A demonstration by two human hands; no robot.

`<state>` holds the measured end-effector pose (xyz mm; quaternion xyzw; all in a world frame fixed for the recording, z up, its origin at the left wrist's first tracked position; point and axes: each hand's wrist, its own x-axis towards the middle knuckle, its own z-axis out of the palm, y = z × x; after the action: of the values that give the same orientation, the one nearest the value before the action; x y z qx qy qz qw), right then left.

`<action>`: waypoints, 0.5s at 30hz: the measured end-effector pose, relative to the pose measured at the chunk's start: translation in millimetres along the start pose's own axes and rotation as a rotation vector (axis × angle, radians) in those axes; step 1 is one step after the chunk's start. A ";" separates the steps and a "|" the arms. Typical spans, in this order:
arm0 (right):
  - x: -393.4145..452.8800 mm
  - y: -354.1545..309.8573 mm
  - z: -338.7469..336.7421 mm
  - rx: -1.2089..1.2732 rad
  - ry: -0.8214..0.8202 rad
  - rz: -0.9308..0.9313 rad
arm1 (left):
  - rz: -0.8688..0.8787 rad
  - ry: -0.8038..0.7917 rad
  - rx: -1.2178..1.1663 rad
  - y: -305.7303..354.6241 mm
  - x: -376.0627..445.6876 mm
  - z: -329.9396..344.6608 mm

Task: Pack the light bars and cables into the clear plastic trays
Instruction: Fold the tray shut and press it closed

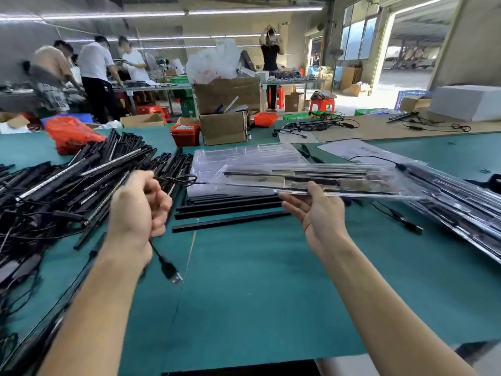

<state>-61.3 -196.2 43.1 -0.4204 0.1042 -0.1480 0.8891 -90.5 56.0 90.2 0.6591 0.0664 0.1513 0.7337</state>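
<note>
My right hand (315,210) holds a clear plastic tray (352,183) by its near edge, lifted above the green table; black light bars lie inside it. My left hand (138,204) grips a black cable (173,180) that runs to the tray, and its USB plug (172,272) dangles below the hand. A stack of empty clear trays (244,156) sits behind. Black bars (230,210) lie flat under the lifted tray. A big heap of light bars and cables (67,180) covers the left side.
Filled trays (461,202) are stacked at the right. Cardboard boxes (225,109) and a red bin (185,134) stand at the table's far edge. A loose cable (401,218) lies on the green mat (257,280). Several people work at benches behind.
</note>
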 end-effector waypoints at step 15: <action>82.0 -98.0 -40.8 0.098 0.406 -0.322 | 0.004 0.109 0.263 -109.6 -7.3 -18.8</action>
<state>-14.5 -313.2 88.9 -0.3496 0.2047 -0.3739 0.8343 -88.3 62.1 -21.1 0.7405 0.1241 0.1786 0.6359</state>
